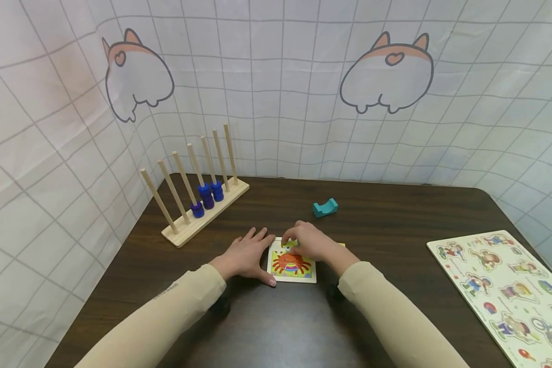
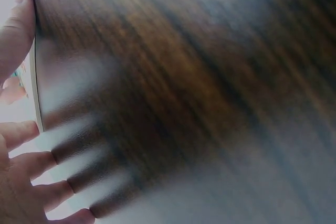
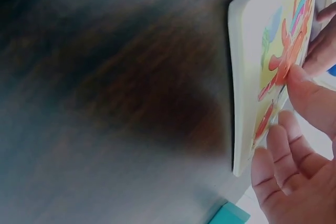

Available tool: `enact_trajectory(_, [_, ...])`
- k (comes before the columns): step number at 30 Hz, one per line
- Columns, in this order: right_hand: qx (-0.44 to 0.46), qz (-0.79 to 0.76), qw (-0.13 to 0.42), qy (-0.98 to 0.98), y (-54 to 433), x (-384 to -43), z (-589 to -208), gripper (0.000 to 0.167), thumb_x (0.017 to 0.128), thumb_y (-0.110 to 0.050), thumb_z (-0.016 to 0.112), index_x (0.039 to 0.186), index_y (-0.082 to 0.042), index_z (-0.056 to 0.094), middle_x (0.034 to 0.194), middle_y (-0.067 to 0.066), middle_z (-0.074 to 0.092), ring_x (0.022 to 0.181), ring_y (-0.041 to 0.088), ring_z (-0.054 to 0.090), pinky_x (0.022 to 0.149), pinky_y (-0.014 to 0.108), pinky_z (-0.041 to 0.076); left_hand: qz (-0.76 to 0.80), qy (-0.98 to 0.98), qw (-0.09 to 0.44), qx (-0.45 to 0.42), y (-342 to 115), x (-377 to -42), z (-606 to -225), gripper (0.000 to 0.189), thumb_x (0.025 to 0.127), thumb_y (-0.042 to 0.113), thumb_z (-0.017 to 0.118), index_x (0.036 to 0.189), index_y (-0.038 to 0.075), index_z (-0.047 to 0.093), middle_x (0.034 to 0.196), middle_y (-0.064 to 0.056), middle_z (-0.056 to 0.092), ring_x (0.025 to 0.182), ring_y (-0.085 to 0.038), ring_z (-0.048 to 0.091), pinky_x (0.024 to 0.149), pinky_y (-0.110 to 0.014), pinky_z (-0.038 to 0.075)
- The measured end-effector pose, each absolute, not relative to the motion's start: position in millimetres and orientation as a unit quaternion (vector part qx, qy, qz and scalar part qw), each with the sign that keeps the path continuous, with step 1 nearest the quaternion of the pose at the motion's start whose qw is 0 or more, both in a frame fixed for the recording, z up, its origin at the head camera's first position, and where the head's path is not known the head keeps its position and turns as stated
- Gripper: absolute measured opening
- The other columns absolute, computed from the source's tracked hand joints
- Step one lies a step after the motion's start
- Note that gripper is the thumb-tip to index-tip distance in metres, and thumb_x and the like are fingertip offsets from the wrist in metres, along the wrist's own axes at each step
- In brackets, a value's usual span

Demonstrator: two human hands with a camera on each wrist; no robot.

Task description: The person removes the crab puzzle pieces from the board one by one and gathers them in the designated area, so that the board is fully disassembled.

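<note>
Lying flat near the middle of the surface [image 1: 386,225]: a squarish crab puzzle [image 1: 291,270], sides roughly in line with the far edge, eyes towards that edge, long axis too slight to judge. Along its left side, left grip [image 1: 248,255] with fingers spread, thumb and index finger at the corners. Over its far right part, right grip [image 1: 310,243], fingers bent, thumb touching the picture; impossible to tell whether pinching a piece. Slanting at the far left corner, a wooden peg rack [image 1: 210,213], blue rings [image 1: 205,196] on three middle pegs [image 1: 195,162]. Near the far edge, a curved teal block [image 1: 325,208]; along the right edge, a picture board [image 1: 506,276]. Behind, white gridded cloth [image 1: 299,76].
</note>
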State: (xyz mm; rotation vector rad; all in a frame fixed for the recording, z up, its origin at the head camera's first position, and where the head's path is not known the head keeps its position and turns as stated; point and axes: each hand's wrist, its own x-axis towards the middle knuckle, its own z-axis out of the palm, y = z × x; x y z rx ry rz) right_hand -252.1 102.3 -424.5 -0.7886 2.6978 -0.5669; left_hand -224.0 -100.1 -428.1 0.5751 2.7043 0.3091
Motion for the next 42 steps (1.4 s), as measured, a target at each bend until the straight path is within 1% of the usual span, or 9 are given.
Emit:
enact_trajectory(8, [-0.247, -0.22, 0.141, 0.933, 100, -249, -426, 0.019, 0.092, -0.007, 0.075, 0.11, -0.015, 0.073, 0.122, 0.012, 0.057, 0.116, 0.03, 0.051, 0.105, 0.048, 0.048, 0.109, 0.955, 0.181, 0.207, -100, -224, -427, 0.108, 0.074, 0.06, 0.084, 0.159, 0.014, 0.037, 0.169, -0.017, 0.026, 0.156, -0.047, 0.019, 0.12, -0.068, 0.026])
enact_trajectory(11, [-0.253, -0.222, 0.129, 0.933, 101, -249, -426, 0.02, 0.091, -0.007, 0.077, 0.109, -0.015, 0.072, 0.122, 0.01, 0.061, 0.117, 0.03, 0.051, 0.106, 0.047, 0.048, 0.11, 0.955, 0.181, 0.206, -100, -224, -427, 0.108, 0.074, 0.06, 0.084, 0.159, 0.014, 0.037, 0.169, -0.017, 0.026, 0.156, -0.047, 0.019, 0.12, -0.068, 0.026])
enact_trajectory(15, [-0.263, -0.226, 0.117, 0.931, 101, -249, -425, 0.029, 0.089, -0.008, 0.079, 0.117, -0.011, 0.072, 0.124, 0.009, 0.069, 0.118, 0.029, 0.058, 0.106, 0.046, 0.049, 0.109, 0.956, 0.182, 0.203, -100, -224, -428, 0.108, 0.074, 0.06, 0.085, 0.159, 0.014, 0.037, 0.169, -0.016, 0.026, 0.156, -0.046, 0.019, 0.12, -0.067, 0.025])
enact_trajectory(18, [-0.254, -0.231, 0.116, 0.932, 101, -250, -425, 0.038, 0.089, -0.009, 0.079, 0.126, -0.007, 0.07, 0.125, 0.01, 0.07, 0.117, 0.027, 0.062, 0.106, 0.045, 0.051, 0.106, 0.957, 0.181, 0.201, -100, -224, -428, 0.109, 0.074, 0.06, 0.085, 0.16, 0.014, 0.036, 0.169, -0.016, 0.025, 0.157, -0.045, 0.018, 0.12, -0.067, 0.025])
enact_trajectory(20, [-0.245, -0.234, 0.115, 0.934, 101, -250, -425, 0.039, 0.089, -0.01, 0.079, 0.127, -0.005, 0.07, 0.124, 0.011, 0.071, 0.114, 0.026, 0.064, 0.104, 0.044, 0.052, 0.106, 0.957, 0.181, 0.202, -100, -224, -428, 0.109, 0.074, 0.06, 0.085, 0.159, 0.014, 0.036, 0.169, -0.016, 0.025, 0.157, -0.045, 0.019, 0.12, -0.067, 0.025])
enact_trajectory(27, [-0.249, -0.246, 0.105, 0.931, 103, -252, -427, 0.024, 0.089, -0.008, 0.078, 0.113, -0.01, 0.075, 0.113, 0.007, 0.071, 0.106, 0.024, 0.066, 0.097, 0.043, 0.056, 0.116, 0.956, 0.185, 0.198, -100, -222, -425, 0.109, 0.073, 0.059, 0.086, 0.159, 0.013, 0.037, 0.169, -0.016, 0.026, 0.157, -0.045, 0.019, 0.12, -0.067, 0.025])
enact_trajectory(31, [-0.251, -0.266, 0.109, 0.924, 106, -252, -427, 0.02, 0.092, -0.007, 0.075, 0.111, -0.013, 0.076, 0.112, 0.006, 0.073, 0.1, 0.021, 0.065, 0.094, 0.042, 0.056, 0.113, 0.956, 0.185, 0.198, -100, -222, -425, 0.109, 0.074, 0.06, 0.085, 0.159, 0.013, 0.036, 0.169, -0.016, 0.026, 0.157, -0.045, 0.019, 0.12, -0.067, 0.025])
enact_trajectory(36, [-0.231, -0.303, 0.124, 0.916, 110, -254, -426, 0.019, 0.094, -0.009, 0.073, 0.113, -0.011, 0.075, 0.1, 0.002, 0.074, 0.087, 0.014, 0.063, 0.084, 0.035, 0.057, 0.116, 0.955, 0.185, 0.2, -101, -223, -426, 0.111, 0.073, 0.06, 0.086, 0.16, 0.013, 0.035, 0.169, -0.017, 0.025, 0.157, -0.045, 0.018, 0.12, -0.067, 0.024])
enact_trajectory(42, [-0.213, -0.339, 0.119, 0.908, 129, -255, -419, 0.009, 0.093, -0.011, 0.075, 0.101, -0.009, 0.073, 0.09, 0.002, 0.07, 0.082, 0.014, 0.062, 0.076, 0.031, 0.055, 0.114, 0.956, 0.181, 0.199, -100, -224, -429, 0.111, 0.072, 0.06, 0.086, 0.159, 0.014, 0.036, 0.169, -0.017, 0.025, 0.157, -0.045, 0.018, 0.12, -0.067, 0.024])
